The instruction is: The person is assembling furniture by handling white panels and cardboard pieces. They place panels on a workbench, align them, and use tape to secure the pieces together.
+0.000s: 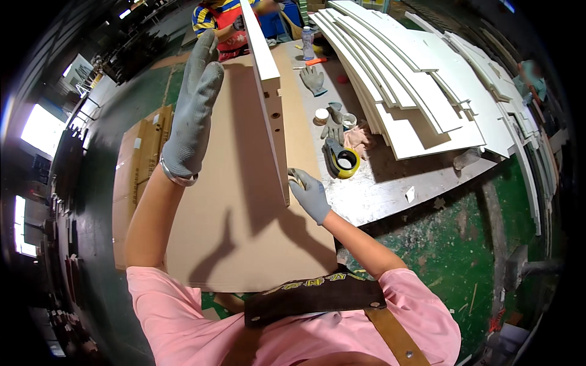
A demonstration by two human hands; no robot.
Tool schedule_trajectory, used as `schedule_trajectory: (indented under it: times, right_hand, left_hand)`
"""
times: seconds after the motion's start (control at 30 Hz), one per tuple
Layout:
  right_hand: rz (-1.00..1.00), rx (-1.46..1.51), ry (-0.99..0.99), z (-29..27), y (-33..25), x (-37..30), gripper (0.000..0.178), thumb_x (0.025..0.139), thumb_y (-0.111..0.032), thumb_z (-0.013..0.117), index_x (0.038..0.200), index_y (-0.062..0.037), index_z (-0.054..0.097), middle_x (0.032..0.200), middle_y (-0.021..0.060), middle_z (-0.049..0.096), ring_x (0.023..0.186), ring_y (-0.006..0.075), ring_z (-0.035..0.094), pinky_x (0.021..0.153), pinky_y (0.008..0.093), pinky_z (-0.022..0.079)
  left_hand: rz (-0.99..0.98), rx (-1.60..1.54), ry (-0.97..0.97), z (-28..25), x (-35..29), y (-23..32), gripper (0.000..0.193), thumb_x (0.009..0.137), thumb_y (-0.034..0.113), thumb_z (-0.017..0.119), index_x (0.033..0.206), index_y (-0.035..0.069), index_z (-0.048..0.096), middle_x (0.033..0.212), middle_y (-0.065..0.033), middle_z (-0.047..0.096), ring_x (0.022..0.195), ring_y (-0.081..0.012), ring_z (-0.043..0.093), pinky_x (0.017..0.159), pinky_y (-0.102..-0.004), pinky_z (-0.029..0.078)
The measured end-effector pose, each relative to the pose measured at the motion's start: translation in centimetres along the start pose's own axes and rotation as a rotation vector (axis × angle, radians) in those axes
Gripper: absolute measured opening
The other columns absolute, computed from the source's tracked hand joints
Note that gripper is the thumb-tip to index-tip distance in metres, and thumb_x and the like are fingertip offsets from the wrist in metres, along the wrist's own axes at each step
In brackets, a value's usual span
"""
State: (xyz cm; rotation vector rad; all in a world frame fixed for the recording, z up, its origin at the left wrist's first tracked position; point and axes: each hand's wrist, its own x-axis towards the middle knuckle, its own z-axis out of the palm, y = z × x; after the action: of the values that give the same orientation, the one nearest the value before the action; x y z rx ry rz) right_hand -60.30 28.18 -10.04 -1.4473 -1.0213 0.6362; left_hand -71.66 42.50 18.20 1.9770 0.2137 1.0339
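Observation:
A white board (278, 143) stands on edge above a brown cardboard sheet (195, 201), its narrow side showing several holes and a notch. My right hand (312, 198), in a grey glove, has its fingers curled on the board's near lower corner. Raised to the left of the board is my left hand (194, 110), also gloved. Its fingers are stretched out, and a gap lies between it and the board. At the far end, a co-worker's dark-gloved hand (238, 23) is beside the board; whether it touches is unclear.
On the table to the right lie a yellow tape roll in a dispenser (343, 160), loose gloves (313, 80), small jars (321, 116), a bottle (307, 43) and an orange-handled tool (316, 61). Stacked white boards (397, 67) fill its far right. Cardboard packages (135, 165) stand left.

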Motion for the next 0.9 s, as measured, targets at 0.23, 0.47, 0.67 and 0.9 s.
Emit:
schedule_trajectory:
  times: [0.23,0.47,0.67,0.9]
  right_hand:
    - [-0.061,-0.121,-0.021,-0.3,2.1,-1.5,0.041,0.088,-0.027,0.063,0.125,-0.0082,0.063,0.121,0.0149,0.066,0.107,0.0338,0.064,0.093,0.0389,0.051]
    - [0.015,-0.085,-0.086,-2.5,2.8,-1.3,0.043,0.088,-0.027,0.062,0.127,-0.0087,0.062,0.122,0.0149,0.066,0.111,0.0325,0.063,0.095,0.0383,0.050]
    - [-0.019,-0.018,-0.123,-3.2,3.1,-1.3,0.043,0.089,-0.028,0.061,0.128,-0.0084,0.062,0.123,0.0161,0.065,0.112,0.0322,0.063,0.096,0.0377,0.050]
    - [0.075,-0.061,-0.188,-2.4,6.0,-3.0,0.039,0.090,-0.031,0.061,0.121,-0.0058,0.065,0.113,0.0176,0.069,0.105,0.0342,0.066,0.091,0.0387,0.051]
  left_hand:
    - [0.166,0.384,-0.034,4.0,1.8,2.0,0.079,0.087,0.029,0.063,0.153,0.003,0.028,0.156,-0.0144,0.032,0.146,-0.0259,0.027,0.120,-0.0396,0.020]
    - [0.193,0.443,-0.009,8.8,3.5,0.5,0.080,0.081,0.027,0.072,0.150,0.006,0.037,0.156,-0.0182,0.032,0.147,-0.0324,0.026,0.119,-0.0423,0.022]
    - [0.442,0.484,-0.007,11.2,3.8,-0.7,0.029,0.074,0.010,0.071,0.102,0.006,0.064,0.139,-0.0188,0.053,0.138,-0.0391,0.040,0.112,-0.0466,0.033]
    - [0.416,0.429,0.146,11.0,2.9,-0.8,0.022,0.072,0.002,0.063,0.094,0.006,0.062,0.124,-0.0155,0.063,0.132,-0.0387,0.047,0.110,-0.0460,0.036]
